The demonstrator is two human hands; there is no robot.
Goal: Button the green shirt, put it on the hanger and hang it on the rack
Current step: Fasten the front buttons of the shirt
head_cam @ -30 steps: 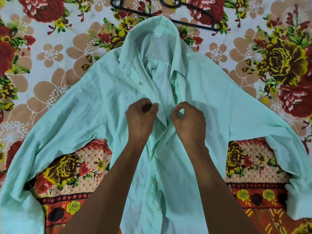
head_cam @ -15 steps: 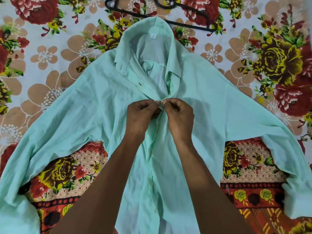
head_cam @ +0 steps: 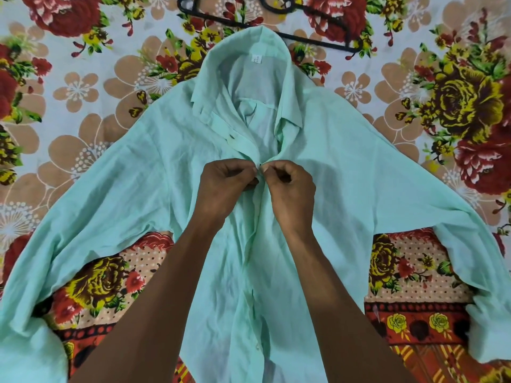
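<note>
**threadpuller:** so where's this at? green shirt (head_cam: 171, 189) is spread face up on the flowered bedsheet (head_cam: 83, 87), sleeves out to both sides; left hand (head_cam: 225, 186) and right hand (head_cam: 290, 189) meet at the placket about chest height, each pinching one front edge, thumbs nearly touching; looks like they're working a button through its hole, though the button itself is too small for me to make out.

**hangtime_99:** yeah, both hands are clamped on fabric, nothing loose; collar area above them is wide open, so I'd say a couple of buttons are left up there; below the hands the fronts lie together, can't tell if all of those are done.

**threadpuller:** what goes wrong from here, you reckon?

**hangtime_99:** mismatched hole, mostly; the cloth is thin and rumpled, so one edge could creep and the button lands a hole off, then the whole front hangs crooked; also the hanger (head_cam: 318, 40) is partly tucked under the collar, so dragging the shirt could snag it.
</note>
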